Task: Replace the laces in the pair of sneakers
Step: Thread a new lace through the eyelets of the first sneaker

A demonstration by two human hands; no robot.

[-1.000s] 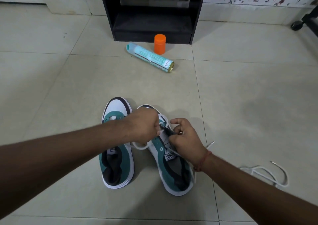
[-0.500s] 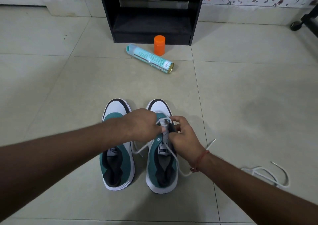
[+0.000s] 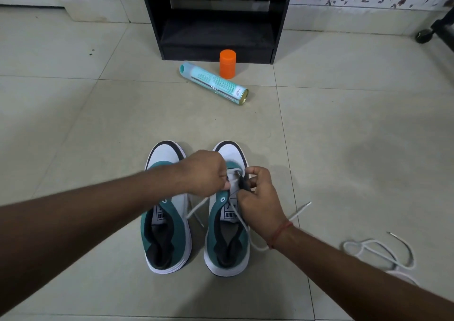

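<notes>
We see two teal-and-white sneakers side by side on the tiled floor (image 3: 98,129), toes pointing away from us. The left sneaker (image 3: 167,225) has no lace. Both hands work over the forefoot of the right sneaker (image 3: 227,234). The left hand (image 3: 204,171) has its fingers curled, pinching the white lace (image 3: 232,173) near the eyelets. The right hand (image 3: 260,200) pinches the dark eyelet edge, with the lace just beside its fingers. The lace's loose ends trail to the floor between the sneakers and right of the wrist. A second lace (image 3: 378,254) lies loose well to the right. Beyond the sneakers a teal can (image 3: 213,82) lies on its side, an orange cap (image 3: 227,63) upright behind it, before a black shelf (image 3: 216,18).
</notes>
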